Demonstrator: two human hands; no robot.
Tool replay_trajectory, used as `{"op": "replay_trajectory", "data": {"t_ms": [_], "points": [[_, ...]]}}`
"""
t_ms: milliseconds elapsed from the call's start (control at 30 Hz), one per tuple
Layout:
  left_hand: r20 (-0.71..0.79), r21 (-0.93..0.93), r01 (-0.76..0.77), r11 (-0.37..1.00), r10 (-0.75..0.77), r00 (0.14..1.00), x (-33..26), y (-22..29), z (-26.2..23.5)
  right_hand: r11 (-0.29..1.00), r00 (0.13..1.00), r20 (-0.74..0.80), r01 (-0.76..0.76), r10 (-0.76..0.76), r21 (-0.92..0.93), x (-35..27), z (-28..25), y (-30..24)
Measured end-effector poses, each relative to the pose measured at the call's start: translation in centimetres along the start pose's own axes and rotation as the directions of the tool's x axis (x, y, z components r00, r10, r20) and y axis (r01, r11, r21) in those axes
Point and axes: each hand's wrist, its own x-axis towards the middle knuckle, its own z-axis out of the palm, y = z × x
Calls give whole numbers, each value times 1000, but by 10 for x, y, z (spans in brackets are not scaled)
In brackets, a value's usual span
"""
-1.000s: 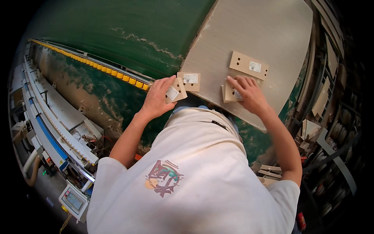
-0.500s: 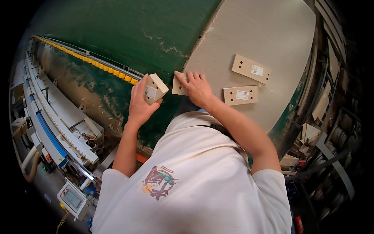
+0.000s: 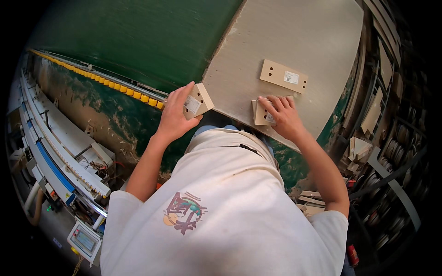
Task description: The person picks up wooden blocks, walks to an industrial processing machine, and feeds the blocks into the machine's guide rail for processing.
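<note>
A thick beige wooden block or stack of panels (image 3: 202,99), with dark round holes and a white label, is gripped in my left hand (image 3: 175,112). It is tilted, just off the near left corner of the grey board (image 3: 239,55). On that board, my right hand (image 3: 286,117) is closed over a beige drilled panel (image 3: 261,114) with a white label. This panel lies over another like it, which shows at the left and upper edges. My fingers hide much of both. Beyond them lies a single drilled panel (image 3: 278,73) with a label, touched by neither hand.
Yellow rollers (image 3: 122,87) run along the edge of a green surface (image 3: 138,37) to the left. A long machine with a blue strip (image 3: 55,158) and a control screen (image 3: 84,240) stands at far left. Board offcuts (image 3: 359,149) and racks are on the right.
My right hand has moved right, carrying its panel from the grey board's left edge onto the nearer of two panels. My left hand still holds its block, slightly farther right in view.
</note>
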Motion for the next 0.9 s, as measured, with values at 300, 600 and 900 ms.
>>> {"op": "replay_trajectory", "data": {"t_ms": [300,600,900], "points": [[36,16,-26,1000,26,999,2,12,13,986,984,-135,-100,117,130,-5,-17,25],[141,14,-4,1000,2,990,0,21,31,995,989,-111,-97,94,-16,57,-46,83],[136,41,28,999,-33,990,-6,4,52,983,988,105,125,-111,-136,5,-3,27]]}}
